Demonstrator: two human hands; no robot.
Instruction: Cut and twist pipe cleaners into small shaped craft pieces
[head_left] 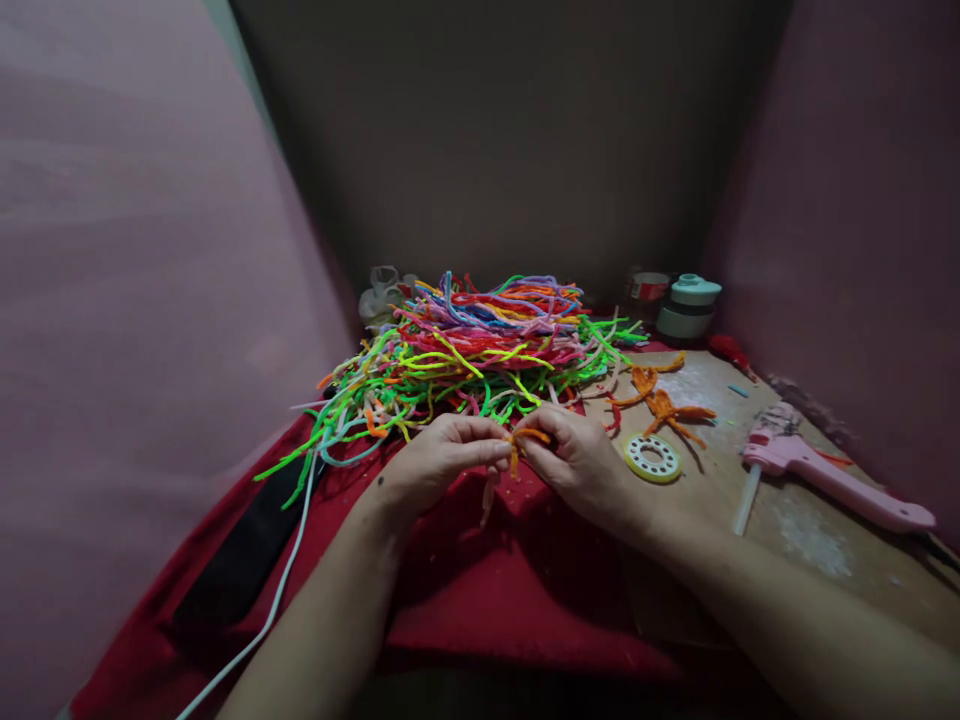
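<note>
While I watch from afar, the orange pipe cleaner [514, 462] lies between both sets of fingertips, neither nearer, one end running rightward and another hanging below them. My left hand [446, 452] pinches it between thumb and forefinger; my right hand [579, 462] pinches it too.

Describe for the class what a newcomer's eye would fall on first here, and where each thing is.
Probably the heap of brightly coloured fuzzy stems first, piled at the back of the red cloth. In front of it, the left hand and right hand hold a small orange piece between them. To the right, a pink glue gun lies on a brown board.
</note>
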